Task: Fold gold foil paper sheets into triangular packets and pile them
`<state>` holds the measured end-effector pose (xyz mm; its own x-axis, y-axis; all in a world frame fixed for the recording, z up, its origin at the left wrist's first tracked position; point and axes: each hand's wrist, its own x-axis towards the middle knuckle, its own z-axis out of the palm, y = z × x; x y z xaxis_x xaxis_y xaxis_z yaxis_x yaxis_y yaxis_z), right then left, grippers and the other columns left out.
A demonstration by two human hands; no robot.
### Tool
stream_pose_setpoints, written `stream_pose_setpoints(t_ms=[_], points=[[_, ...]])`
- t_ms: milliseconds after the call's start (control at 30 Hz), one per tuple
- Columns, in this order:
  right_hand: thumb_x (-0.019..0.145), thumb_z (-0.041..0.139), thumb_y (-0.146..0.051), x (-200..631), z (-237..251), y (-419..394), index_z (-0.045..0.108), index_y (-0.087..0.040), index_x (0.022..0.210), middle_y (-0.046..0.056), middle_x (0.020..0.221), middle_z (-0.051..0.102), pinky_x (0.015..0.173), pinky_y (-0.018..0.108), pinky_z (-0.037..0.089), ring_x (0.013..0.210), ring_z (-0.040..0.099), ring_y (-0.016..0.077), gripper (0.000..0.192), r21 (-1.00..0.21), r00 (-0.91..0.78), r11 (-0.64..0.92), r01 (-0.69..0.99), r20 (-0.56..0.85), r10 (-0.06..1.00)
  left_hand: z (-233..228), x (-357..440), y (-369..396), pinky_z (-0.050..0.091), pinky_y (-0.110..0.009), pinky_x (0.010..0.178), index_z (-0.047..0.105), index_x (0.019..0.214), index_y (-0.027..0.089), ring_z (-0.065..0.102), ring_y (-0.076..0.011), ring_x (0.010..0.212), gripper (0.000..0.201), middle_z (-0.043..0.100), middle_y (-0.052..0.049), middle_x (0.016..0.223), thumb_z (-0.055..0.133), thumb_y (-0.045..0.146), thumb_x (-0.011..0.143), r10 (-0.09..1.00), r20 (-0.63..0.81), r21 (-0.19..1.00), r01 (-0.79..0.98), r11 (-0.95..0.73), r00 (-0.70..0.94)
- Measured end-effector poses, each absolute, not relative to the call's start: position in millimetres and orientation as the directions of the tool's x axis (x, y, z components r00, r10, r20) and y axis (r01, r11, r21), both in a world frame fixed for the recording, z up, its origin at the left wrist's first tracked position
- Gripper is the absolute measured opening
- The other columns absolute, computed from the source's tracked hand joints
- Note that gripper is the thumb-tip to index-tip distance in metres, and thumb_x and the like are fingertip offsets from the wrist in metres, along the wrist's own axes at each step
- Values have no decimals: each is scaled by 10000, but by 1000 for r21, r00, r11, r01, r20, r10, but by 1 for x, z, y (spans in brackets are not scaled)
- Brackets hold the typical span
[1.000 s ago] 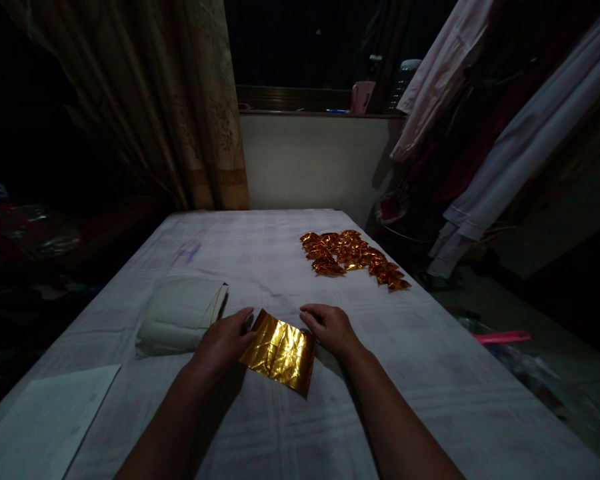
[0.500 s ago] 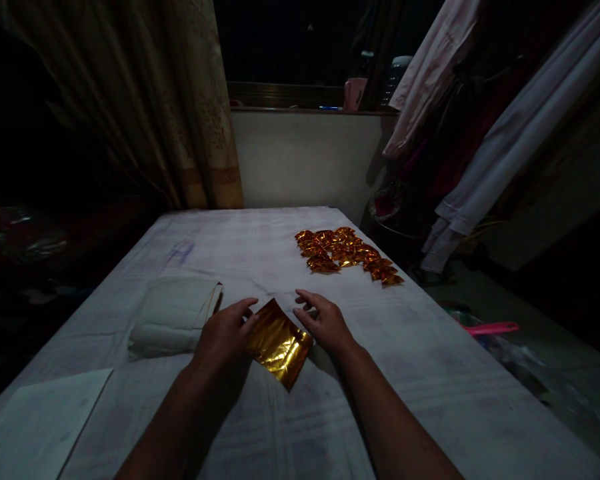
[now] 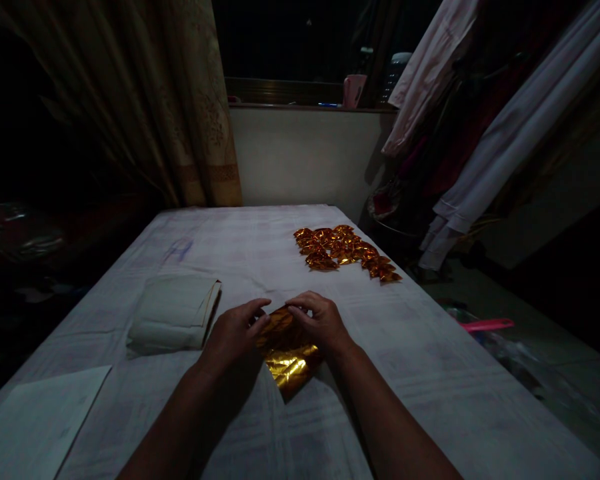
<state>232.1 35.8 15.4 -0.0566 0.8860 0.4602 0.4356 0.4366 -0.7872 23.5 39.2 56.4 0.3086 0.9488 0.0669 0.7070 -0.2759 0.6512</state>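
A shiny gold foil sheet (image 3: 293,363) lies between my hands on the cloth-covered surface, one corner pointing toward me. Its far edge is lifted and bent. My right hand (image 3: 323,323) pinches that far edge between thumb and fingers. At the sheet's left edge, my left hand (image 3: 237,330) grips with thumb and forefinger; its other fingers are hidden behind. Beyond my right hand sits a cluster of folded gold foil pieces (image 3: 345,250), several of them overlapping in rows.
Left of my hands rests a folded pale bundle (image 3: 170,310). Nearer me is a white sheet (image 3: 45,420). A curtain (image 3: 200,133) hangs at the back left, clothes (image 3: 475,167) at the right. A pink mug (image 3: 353,91) stands on the windowsill; a pink handle (image 3: 487,325) shows beyond the right edge.
Both hands have come closer together. My right hand has moved left and taken the foil's far edge, which is now bent up. My left hand has moved slightly right along the sheet.
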Motion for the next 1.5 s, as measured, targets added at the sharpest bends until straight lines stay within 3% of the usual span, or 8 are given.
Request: stream_pose_setpoints(t_ms=[267, 433, 600, 767, 967, 1100, 1200, 1500], points=[[811, 622, -403, 234, 3, 42, 771, -236, 797, 8, 721, 753, 628, 268, 538, 668, 696, 188, 225, -898, 193, 141, 418, 239, 952, 57, 15, 43, 540, -347, 873, 707, 1233, 214, 724, -222, 887, 397, 778, -72, 1046, 550, 317, 884, 973, 32, 611, 766, -198, 227], [765, 624, -412, 250, -9, 49, 761, -256, 742, 5, 691, 752, 631, 283, 523, 665, 695, 202, 209, -897, 334, 33, 441, 198, 922, 56, 18, 39, 516, -374, 962, 722, 1130, 214, 678, -241, 1057, 302, 733, -91, 1162, 602, 292, 864, 927, 114, 583, 731, -354, 358], [742, 640, -408, 259, -15, 53, 761, -255, 721, 14, 697, 759, 626, 294, 528, 681, 707, 217, 196, -915, 388, -8, 404, 164, 907, 57, 30, 28, 465, -399, 1061, 736, 1047, 249, 616, -262, 1220, 261, 676, -83, 1319, 742, 295, 790, 786, -21, 606, 633, -482, 617], [745, 649, -494, 254, -13, 55, 761, -223, 761, 27, 711, 762, 635, 303, 542, 693, 708, 222, 293, -956, 384, 40, 289, 154, 911, 49, 29, 31, 430, -430, 1107, 678, 1230, 248, 573, -279, 1290, 394, 630, -99, 1396, 693, 297, 839, 862, 27, 581, 694, -426, 506], [698, 683, -623, 247, 1, 55, 768, -183, 797, 49, 729, 748, 606, 299, 533, 653, 669, 203, 458, -988, 383, 100, 118, 138, 914, 44, 22, 42, 552, -366, 868, 575, 1381, 175, 706, -242, 961, 508, 717, -120, 1187, 581, 351, 905, 985, 47, 594, 788, -163, 167], [637, 732, -648, 249, 6, 54, 762, -162, 756, 22, 590, 671, 498, 267, 454, 520, 571, 160, 501, -997, 394, 65, 29, 71, 916, 45, 23, 43, 544, -371, 863, 598, 1358, 182, 700, -255, 987, 512, 723, -124, 1198, 581, 395, 892, 987, 78, 634, 757, -158, 140], [612, 750, -650, 250, 5, 53, 758, -146, 749, 17, 566, 651, 497, 262, 428, 498, 535, 143, 522, -999, 400, 33, -20, 22, 916, 47, 25, 42, 549, -387, 809, 528, 1447, 196, 720, -245, 838, 620, 737, -123, 1195, 596, 435, 879, 989, 21, 710, 695, -117, 145], [568, 760, -613, 245, 0, 56, 729, -161, 744, 30, 616, 682, 475, 243, 393, 507, 542, 139, 486, -997, 389, -25, -69, -50, 920, 43, 28, 44, 540, -353, 769, 534, 1450, 213, 717, -223, 808, 676, 764, -47, 867, 697, 312, 801, 986, -13, 875, 479, -70, 168]])
